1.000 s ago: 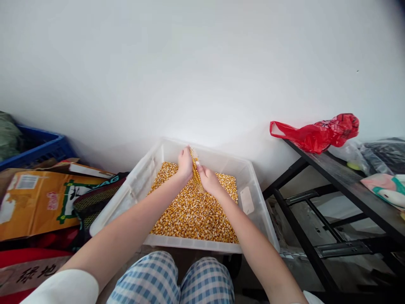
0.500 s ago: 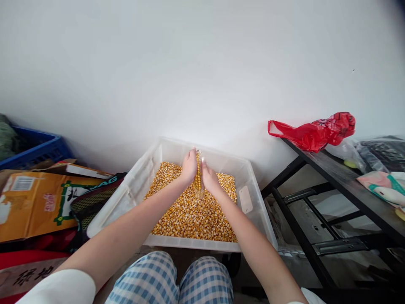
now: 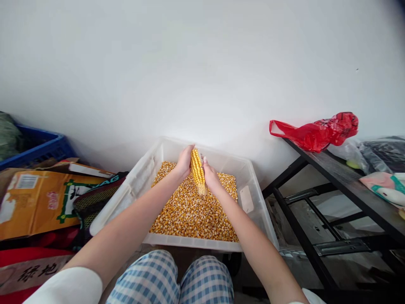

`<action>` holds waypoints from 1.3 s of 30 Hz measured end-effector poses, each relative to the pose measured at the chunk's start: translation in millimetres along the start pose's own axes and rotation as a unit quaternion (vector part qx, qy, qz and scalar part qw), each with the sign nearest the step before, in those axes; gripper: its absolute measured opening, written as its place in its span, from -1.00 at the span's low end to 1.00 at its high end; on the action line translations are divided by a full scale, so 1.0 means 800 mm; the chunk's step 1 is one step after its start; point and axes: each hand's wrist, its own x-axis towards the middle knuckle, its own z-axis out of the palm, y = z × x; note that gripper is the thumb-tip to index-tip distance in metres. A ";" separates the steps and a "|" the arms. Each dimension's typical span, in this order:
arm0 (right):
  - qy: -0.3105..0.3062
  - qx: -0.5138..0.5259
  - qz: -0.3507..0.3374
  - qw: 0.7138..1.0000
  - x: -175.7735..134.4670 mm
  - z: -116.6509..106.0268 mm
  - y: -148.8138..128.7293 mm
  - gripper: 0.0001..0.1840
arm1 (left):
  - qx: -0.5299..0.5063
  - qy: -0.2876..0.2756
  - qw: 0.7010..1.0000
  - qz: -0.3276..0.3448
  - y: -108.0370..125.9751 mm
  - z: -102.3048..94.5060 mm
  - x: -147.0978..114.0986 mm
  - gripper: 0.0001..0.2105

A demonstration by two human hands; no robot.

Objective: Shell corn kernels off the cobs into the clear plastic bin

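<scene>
Between my two hands, over the bin, is a yellow corn cob (image 3: 197,169), slanted with its paler end down towards me. Most of its kernels are still on the side I see. My left hand (image 3: 184,162) grips its left side near the top. On its right side, my right hand (image 3: 210,176) presses with the thumb up; its other fingers are mostly hidden. Beneath lies a thick layer of loose corn kernels (image 3: 193,219) in a translucent plastic bin (image 3: 261,211).
At the left stand a blue crate (image 3: 44,147), an orange cardboard box (image 3: 38,207) and a dark mesh bag (image 3: 91,202). On the right, a black metal frame (image 3: 316,236) holds a red plastic bag (image 3: 325,133). A white wall (image 3: 202,76) rises behind the bin.
The cob has turned between my hands, so a broad face full of yellow kernels now shows where a narrow strip did. My left hand has shifted slightly left, opening the gap between the hands.
</scene>
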 end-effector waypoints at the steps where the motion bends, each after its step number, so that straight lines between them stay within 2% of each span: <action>1: 0.002 0.027 0.017 0.999 0.001 0.001 0.001 -0.29 | 0.011 -0.018 1.000 -0.014 0.001 -0.001 0.000 -0.81; 3: 0.000 0.057 0.060 0.997 0.001 0.003 0.001 -0.24 | 0.028 -0.028 0.999 -0.028 0.004 -0.004 0.003 -0.79; 6: -0.033 0.059 0.094 0.993 0.000 0.005 -0.004 -0.22 | 0.033 -0.011 0.999 -0.012 0.009 -0.009 0.009 -0.77; 9: -0.050 0.036 0.065 0.996 -0.002 0.005 -0.008 -0.31 | 0.027 0.004 0.999 0.025 0.013 -0.012 0.014 -0.78; 15: 0.024 -0.090 0.014 0.996 -0.004 0.003 -0.004 -0.45 | 0.037 0.024 0.996 0.078 0.009 -0.010 0.010 -0.80; 18: 0.015 -0.111 -0.014 0.994 -0.005 0.000 -0.007 -0.46 | 0.040 0.012 0.994 0.100 0.008 -0.009 0.010 -0.79; 21: -0.025 -0.109 -0.017 0.994 -0.008 -0.001 -0.013 -0.45 | 0.038 0.021 0.994 0.095 0.008 -0.011 0.012 -0.79; 24: -0.034 -0.131 -0.018 0.991 -0.011 0.000 -0.017 -0.42 | 0.039 0.031 0.995 0.085 0.008 -0.013 0.015 -0.80; 27: -0.011 -0.156 -0.035 0.987 -0.012 0.001 -0.017 -0.40 | 0.039 0.029 0.995 0.084 0.006 -0.014 0.015 -0.80; 31: 0.039 -0.115 0.012 0.993 -0.007 0.000 -0.012 -0.33 | 0.043 0.034 0.997 0.052 0.007 -0.014 0.016 -0.80; 33: 0.014 -0.039 0.045 0.998 -0.004 -0.001 -0.012 -0.29 | 0.043 0.037 0.998 0.036 0.010 -0.014 0.017 -0.79; 36: -0.073 0.054 0.074 0.993 -0.005 -0.004 -0.018 -0.31 | 0.038 0.052 0.997 0.039 0.019 -0.014 0.017 -0.81; 39: -0.112 0.048 0.058 0.991 -0.011 -0.002 -0.023 -0.41 | 0.021 0.073 0.996 0.054 0.027 -0.016 0.017 -0.83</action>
